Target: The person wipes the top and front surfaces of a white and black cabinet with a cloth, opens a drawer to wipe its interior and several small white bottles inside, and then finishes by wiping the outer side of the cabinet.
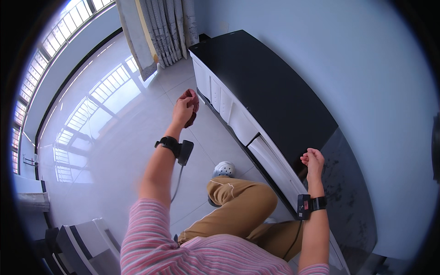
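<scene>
My left hand is raised over the tiled floor, off the front left of a low cabinet. Its fingers grip a folded dark red cloth, part of which hangs below the hand. Over the cabinet's glossy black top, near the front edge, is my right hand. Its fingers are curled in towards the thumb, and nothing shows in them. Whether that hand touches the top, I cannot tell. The nearer right part of the top looks greyer, with dark mottled patches.
White drawer fronts run along the cabinet's front. Grey curtains hang beyond its far end, and a pale blue wall stands behind. Both wrists wear black cabled devices. White-and-black furniture stands at lower left.
</scene>
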{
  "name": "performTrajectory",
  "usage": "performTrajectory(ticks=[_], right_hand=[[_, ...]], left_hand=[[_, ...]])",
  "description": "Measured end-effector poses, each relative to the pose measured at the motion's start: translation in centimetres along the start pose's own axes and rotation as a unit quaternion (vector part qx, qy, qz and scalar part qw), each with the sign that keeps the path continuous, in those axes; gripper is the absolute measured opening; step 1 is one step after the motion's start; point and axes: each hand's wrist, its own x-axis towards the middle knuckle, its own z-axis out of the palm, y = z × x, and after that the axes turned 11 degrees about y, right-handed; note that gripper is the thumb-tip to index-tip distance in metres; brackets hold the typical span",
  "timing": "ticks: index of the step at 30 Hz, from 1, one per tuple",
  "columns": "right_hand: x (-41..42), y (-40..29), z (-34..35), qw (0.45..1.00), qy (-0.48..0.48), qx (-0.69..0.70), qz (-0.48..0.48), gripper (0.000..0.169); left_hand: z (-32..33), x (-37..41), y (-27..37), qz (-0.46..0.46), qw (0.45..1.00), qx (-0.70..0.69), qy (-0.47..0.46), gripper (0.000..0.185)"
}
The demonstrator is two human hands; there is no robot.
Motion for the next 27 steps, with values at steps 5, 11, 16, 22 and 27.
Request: performTrajectory(ticks=[5, 11, 16, 22, 27], right_hand=[[-1.4, 0.1, 3.1, 0.909, -0.013, -0.335, -0.248, 0.039], [-1.4, -0.9, 3.8, 0.941, -0.012, -0.305, -0.144, 0.044], [-1.1, -1.8, 4.0, 0.967, -0.004, -0.247, -0.068, 0.039], [-1.8, -2.4, 6.4, 0.926, 0.03, -0.345, -0.148, 0.031], [-2.9, -2.8, 10.1, 0.881, -0.039, -0.335, -0.333, 0.029]], left_hand=[[4.9, -3.4, 2.1, 0.012, 0.99, -0.14, 0.033, 0.032], [11.3, -9.3, 9.1, -0.057, 0.973, -0.215, -0.052, 0.043], [12.1, -13.6, 10.4, 0.005, 0.987, -0.148, -0.069, 0.043], [10.6, -15.5, 11.3, 0.122, 0.984, -0.092, -0.087, 0.041], [10.2, -13.4, 11.7, 0.141, 0.989, -0.013, -0.034, 0.046]])
